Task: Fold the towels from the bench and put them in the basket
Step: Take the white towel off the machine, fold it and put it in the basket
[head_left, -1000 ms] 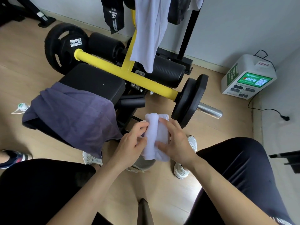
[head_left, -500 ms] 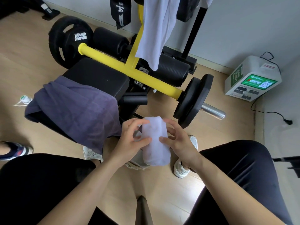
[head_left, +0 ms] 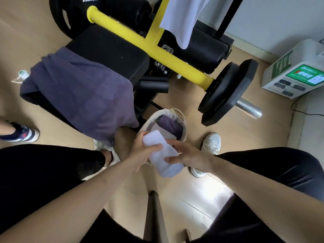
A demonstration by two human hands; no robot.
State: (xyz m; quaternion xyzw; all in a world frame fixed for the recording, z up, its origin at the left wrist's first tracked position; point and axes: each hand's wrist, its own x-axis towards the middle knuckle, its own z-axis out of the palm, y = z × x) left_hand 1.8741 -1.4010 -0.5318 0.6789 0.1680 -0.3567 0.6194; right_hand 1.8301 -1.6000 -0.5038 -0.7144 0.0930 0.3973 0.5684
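White terry, rolled into a short fat bundle: the white towel [head_left: 162, 155] is held just above the near rim of the basket [head_left: 146, 124], not yet inside. The left hand [head_left: 141, 152] wraps round it, thumb across the top. The right hand [head_left: 188, 155] pinches its other flank between thumb and fingers. The roll looks light, soft and squashy, with no stiffness of its own, so it will likely spring loose if gripped at one end only. It is best held round the middle, across the layers, and lowered beside the folded towel [head_left: 169, 125] already in the basket. Left of the basket, a purple towel [head_left: 84, 95] drapes unfolded over the desk [head_left: 108, 50]. Beyond the basket, a hanging towel [head_left: 182, 20] dangles from the frame.
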